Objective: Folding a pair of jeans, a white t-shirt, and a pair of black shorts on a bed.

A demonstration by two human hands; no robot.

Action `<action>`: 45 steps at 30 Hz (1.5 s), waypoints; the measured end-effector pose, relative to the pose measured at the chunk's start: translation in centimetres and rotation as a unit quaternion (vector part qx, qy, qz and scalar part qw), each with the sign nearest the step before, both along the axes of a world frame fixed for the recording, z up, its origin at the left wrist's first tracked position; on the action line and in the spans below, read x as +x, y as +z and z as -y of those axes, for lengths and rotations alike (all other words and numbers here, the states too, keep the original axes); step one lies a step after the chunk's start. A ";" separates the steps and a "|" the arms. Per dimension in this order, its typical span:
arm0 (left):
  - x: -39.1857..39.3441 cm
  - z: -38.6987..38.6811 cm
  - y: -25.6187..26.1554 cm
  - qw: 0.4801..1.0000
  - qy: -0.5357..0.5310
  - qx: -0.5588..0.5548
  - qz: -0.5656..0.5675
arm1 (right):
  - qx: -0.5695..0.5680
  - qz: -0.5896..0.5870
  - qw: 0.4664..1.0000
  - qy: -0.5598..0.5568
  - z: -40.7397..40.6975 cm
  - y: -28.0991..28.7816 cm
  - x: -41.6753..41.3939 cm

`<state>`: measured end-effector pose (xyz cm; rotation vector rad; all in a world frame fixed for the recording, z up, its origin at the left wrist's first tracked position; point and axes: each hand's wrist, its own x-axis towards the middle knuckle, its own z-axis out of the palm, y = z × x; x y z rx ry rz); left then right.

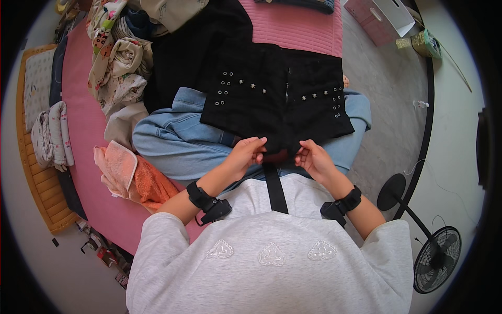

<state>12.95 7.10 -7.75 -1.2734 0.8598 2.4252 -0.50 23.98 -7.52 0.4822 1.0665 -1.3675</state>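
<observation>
A pair of black shorts [251, 110] lies spread across my crossed legs in light blue jeans [168, 145]. Its waistband faces away from me, and the zip fly runs down the middle. Metal eyelets and small flower-shaped studs decorate both sides. My left hand [248, 154] pinches the near edge of the shorts just left of the crotch. On the other side of the crotch, my right hand [313, 157] has its thumb and fingers closed on the edge of the other leg. Black cloth [184, 59] lies beyond the shorts, partly under them.
A heap of crumpled clothes [125, 62] sits on the pink bed cover [90, 129]. An orange towel [151, 180] is by my left knee. Folded denim [302, 4] lies ahead. To the right, a storage box [378, 19] and a black fan [437, 259] stand on the floor.
</observation>
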 end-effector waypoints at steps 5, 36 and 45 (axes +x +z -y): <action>0.9 -0.2 -0.8 0.999 -0.010 0.024 0.026 | 0.019 0.038 0.999 0.013 -0.6 -0.8 0.4; 0.9 -0.7 -2.2 0.983 0.139 0.102 0.061 | 0.080 0.100 0.988 -0.089 0.9 -2.7 1.5; 0.8 -0.9 -3.6 0.970 0.206 0.104 0.076 | 0.057 0.109 0.973 -0.193 0.6 -3.3 1.7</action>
